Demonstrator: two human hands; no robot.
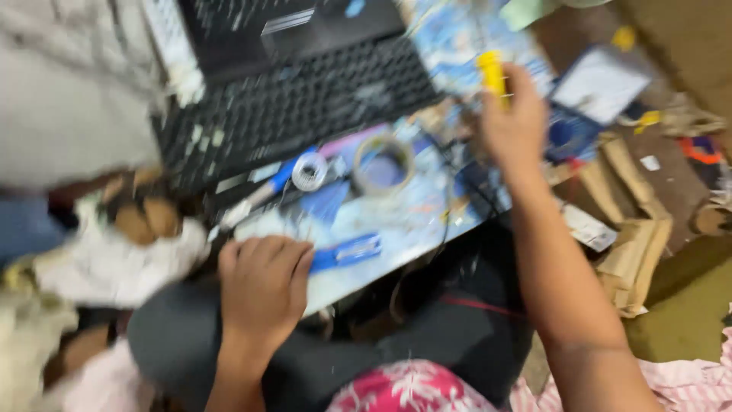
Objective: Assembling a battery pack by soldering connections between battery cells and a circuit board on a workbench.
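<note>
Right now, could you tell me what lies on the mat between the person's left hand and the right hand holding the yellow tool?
In the head view, a tape ring and a small wire spool lie there.

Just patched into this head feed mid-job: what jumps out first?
The right hand, raised at upper right, grips a yellow tool handle over a cluttered blue work mat. The left hand rests curled on the mat's near edge, beside a small blue flat tool. A black keyboard fills the upper left, with a tape roll and a solder-wire spool just below it.

Even, soft indoor light; heavy motion blur smears the whole frame, shadows faint
</note>
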